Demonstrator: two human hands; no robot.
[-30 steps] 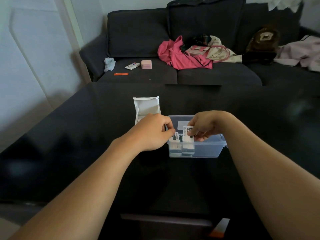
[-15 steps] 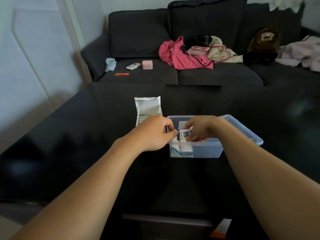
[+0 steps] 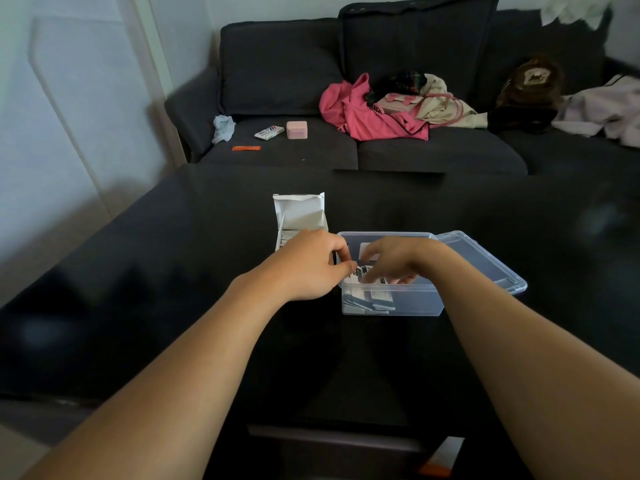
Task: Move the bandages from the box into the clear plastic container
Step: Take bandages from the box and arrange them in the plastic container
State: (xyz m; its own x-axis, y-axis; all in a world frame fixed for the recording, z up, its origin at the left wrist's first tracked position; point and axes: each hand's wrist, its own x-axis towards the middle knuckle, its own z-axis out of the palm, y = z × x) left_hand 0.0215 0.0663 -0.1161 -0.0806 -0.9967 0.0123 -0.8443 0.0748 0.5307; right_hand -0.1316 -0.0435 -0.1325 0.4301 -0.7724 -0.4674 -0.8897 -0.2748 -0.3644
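Behind everything, a dark grey fabric sofa point(image 3: 381, 143) carries a crumpled pink garment point(image 3: 360, 116), a small pink box point(image 3: 296, 129) and an orange packet point(image 3: 246, 148). Nearer, the glossy black worktop point(image 3: 173, 289) bears the task's things. A clear rectangular plastic container point(image 3: 408, 303) stands at its middle, its hinged clear lid point(image 3: 485, 261) lying open to the right. Just beside its left far corner stands a white cardboard box point(image 3: 300, 213), flap up, with white strips showing inside. The left hand point(image 3: 311, 268) hovers at the container's left rim, its fingers curled with thumb and forefinger together; whether they pinch anything cannot be told. The right hand point(image 3: 394, 261) reaches into the container with fingers loosely spread, blurred, over the white wrapped bandages point(image 3: 367, 292), which lie stacked against the container's left end.
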